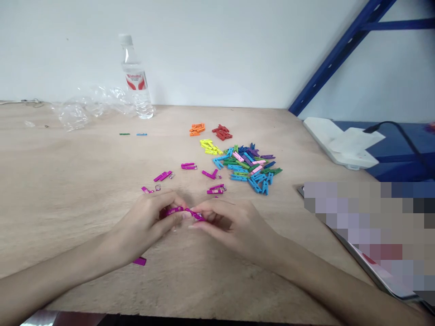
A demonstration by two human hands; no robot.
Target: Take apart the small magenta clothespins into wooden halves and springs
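My left hand (146, 222) and my right hand (234, 226) meet over the plywood tabletop, their fingertips pinching a small magenta wooden clothespin (181, 210) between them. Its spring is hidden by my fingers. Several more magenta clothespins and loose halves (162, 176) lie just beyond my hands, and one magenta piece (139, 261) sits below my left wrist. Farther off is a mixed pile of blue, green, pink and purple clothespins (248, 167). Small groups of yellow (209, 146), orange (197, 129) and red (222, 132) clothespins lie behind it.
A plastic water bottle (136, 81) and crumpled clear plastic film (88, 108) stand along the wall at the back of the plywood table (84, 181). A blue metal shelf frame (340, 59) and a white object (340, 142) are at the right, above a blurred patch.
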